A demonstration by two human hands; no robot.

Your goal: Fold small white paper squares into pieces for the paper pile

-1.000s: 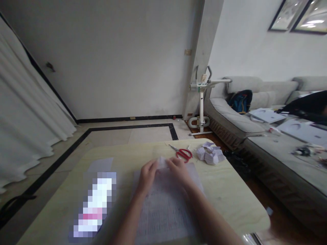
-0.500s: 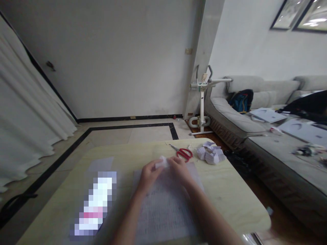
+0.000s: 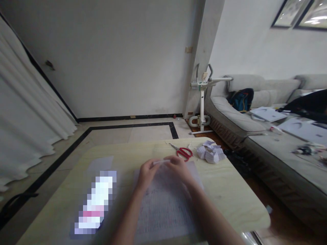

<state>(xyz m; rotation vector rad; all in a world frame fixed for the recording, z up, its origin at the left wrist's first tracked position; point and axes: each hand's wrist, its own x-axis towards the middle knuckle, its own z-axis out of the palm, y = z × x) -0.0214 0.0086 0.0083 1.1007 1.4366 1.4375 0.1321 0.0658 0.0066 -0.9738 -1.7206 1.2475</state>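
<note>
Head view, left hand (image 3: 147, 170), right hand (image 3: 178, 167), both curled, pinching small paper (image 3: 160, 162), mostly hidden

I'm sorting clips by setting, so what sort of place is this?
Most likely a living room in a home: a long grey sofa stands along the right wall, white exercise equipment sits near its end, and a pale curtain hangs at the left.

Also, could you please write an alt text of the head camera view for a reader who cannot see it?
A person's left-hand grip and right-hand grip hold a small white paper piece by a larger sheet's far edge on a pale table. Red-handled scissors and folded paper lie to the right.
</note>
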